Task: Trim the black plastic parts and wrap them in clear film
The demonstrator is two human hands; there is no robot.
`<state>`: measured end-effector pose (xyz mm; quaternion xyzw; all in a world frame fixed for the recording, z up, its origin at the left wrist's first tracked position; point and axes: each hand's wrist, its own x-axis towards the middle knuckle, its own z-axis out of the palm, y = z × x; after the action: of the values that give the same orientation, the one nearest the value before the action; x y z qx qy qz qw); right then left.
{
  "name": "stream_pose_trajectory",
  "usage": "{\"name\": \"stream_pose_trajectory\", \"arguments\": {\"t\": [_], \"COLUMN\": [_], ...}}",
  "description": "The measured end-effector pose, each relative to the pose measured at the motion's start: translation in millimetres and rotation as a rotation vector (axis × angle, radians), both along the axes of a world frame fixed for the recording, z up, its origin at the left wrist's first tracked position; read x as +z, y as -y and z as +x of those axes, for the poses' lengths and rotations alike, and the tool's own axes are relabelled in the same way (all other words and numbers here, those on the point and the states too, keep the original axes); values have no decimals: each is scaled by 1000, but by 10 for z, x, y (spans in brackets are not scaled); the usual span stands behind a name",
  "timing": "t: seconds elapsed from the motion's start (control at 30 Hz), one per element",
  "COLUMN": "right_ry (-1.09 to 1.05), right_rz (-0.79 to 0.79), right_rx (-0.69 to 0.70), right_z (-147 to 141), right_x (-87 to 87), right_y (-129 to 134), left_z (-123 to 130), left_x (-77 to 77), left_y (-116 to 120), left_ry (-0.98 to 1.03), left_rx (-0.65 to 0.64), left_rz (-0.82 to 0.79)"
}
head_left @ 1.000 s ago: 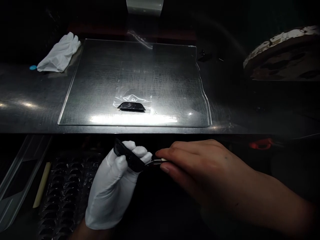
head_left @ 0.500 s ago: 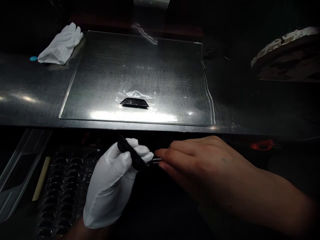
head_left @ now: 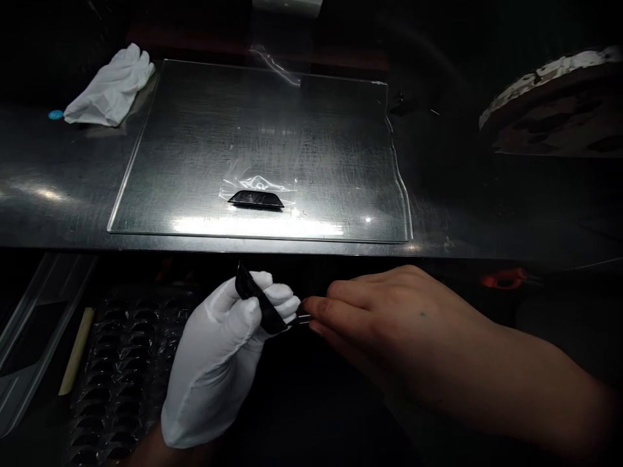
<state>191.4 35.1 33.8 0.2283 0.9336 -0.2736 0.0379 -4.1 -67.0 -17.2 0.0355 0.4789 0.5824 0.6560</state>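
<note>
Before a dim bench [head_left: 48, 217], the gloved left hand [head_left: 211, 370] is clamped on a black part [head_left: 267, 310] and the bare right hand [head_left: 413, 337] pinches a tool [head_left: 304, 319] at its lower end, seemingly mid-work; a tray [head_left: 118, 376] of dark pieces [head_left: 100, 378] sits alongside; another part [head_left: 256, 200] lies on the glass [head_left: 335, 149], whether finished unclear.

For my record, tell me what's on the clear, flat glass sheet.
Near its front lies a shiny black trapezoidal piece, with crinkled clear plastic film just behind. Whatever the piece covers is hidden.
</note>
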Motion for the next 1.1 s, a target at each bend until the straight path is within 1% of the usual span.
{"name": "stream_pose_trajectory", "arguments": {"t": [0.13, 0.17, 0.27, 0.33, 0.43, 0.53, 0.63, 0.7, 0.73, 0.8, 0.87, 0.93, 1.0, 1.03, 1.1], "right_ry": [13, 12, -1, -21, -52, -67, -93, -103, -108, -118, -135, -168, -232, -257, -267], "right_rz": [-30, -63, -228, -287, -242, -197, -128, -98, -101, -155, -226, -252, -184, -118, 76], "right_rx": [-41, -62, -135, -175, -195, -184, -161, -146, -141, -134, -143, -158, -215, -276, -480], "right_z": [6, 9, 26, 45, 73, 78, 61, 45, 36, 26, 39, 105, 254, 366, 656], "right_x": [-9, -2, 31, 51, 55, 28, -23, -55, -64, -60, -23, 20, 21, -6, -120], "right_y": [37, 48, 70, 73, 72, 82, 97, 104, 106, 111, 110, 84, -7, -91, -350], "left_z": [12, 13, 12, 9, 6, 3, 6, 10, 9, -5, -39, -78, -93, -81, -10], "left_x": [-46, -56, -79, -97, -139, -178, -193, -195, -198, -212, -235, -262, -295, -315, -356], "left_y": [45, 60, 117, 160, 213, 241, 254, 262, 267, 272, 271, 261, 236, 215, 150], "left_ry": [-57, -77, -126, -136, -127, -105, -115, -144, -165, -226, -274, -284, -286, -297, -340], "left_rx": [39, 40, 38, 42, 46, 94, 115, 126, 127, 97, 69, 45, 30, 19, 4], "left_rz": [5, 3, -13, 11, 93, 153, 168, 149, 132, 104, 83, 38, -16, -28, -21]}}
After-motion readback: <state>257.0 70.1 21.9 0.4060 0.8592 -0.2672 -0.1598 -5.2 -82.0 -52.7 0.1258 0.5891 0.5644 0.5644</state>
